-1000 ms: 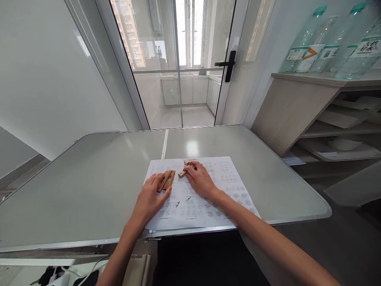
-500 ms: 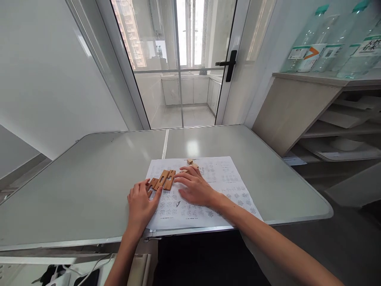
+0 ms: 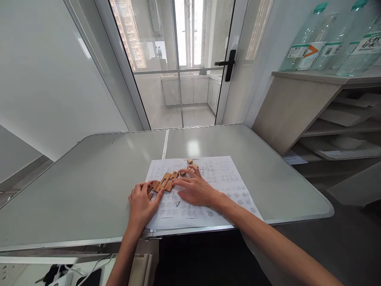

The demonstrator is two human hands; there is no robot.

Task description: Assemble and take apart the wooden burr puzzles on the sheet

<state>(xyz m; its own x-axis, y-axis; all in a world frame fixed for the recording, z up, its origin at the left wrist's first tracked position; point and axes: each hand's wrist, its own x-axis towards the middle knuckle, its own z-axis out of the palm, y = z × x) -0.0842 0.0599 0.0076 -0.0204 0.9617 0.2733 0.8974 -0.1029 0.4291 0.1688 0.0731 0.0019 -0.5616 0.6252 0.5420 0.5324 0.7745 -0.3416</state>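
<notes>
Flat notched wooden puzzle pieces (image 3: 164,182) lie side by side on a printed paper sheet (image 3: 220,186) on the grey table (image 3: 89,182). My left hand (image 3: 142,203) rests at their near left end, fingers spread and fingertips touching the leftmost piece. My right hand (image 3: 195,189) lies flat on the sheet to their right, fingers stretched out and touching the rightmost piece. A few small pale wooden blocks (image 3: 191,165) sit just beyond my right fingers.
A glass door with a black handle (image 3: 228,64) stands behind the table. On the right a wooden shelf unit (image 3: 300,103) carries large water bottles (image 3: 315,43). Cables and dark objects (image 3: 74,274) lie below the table's near left edge.
My left hand slid back and left along the pieces, uncovering a third one at the left. My right hand came off the small blocks and moved left to the flat pieces.
</notes>
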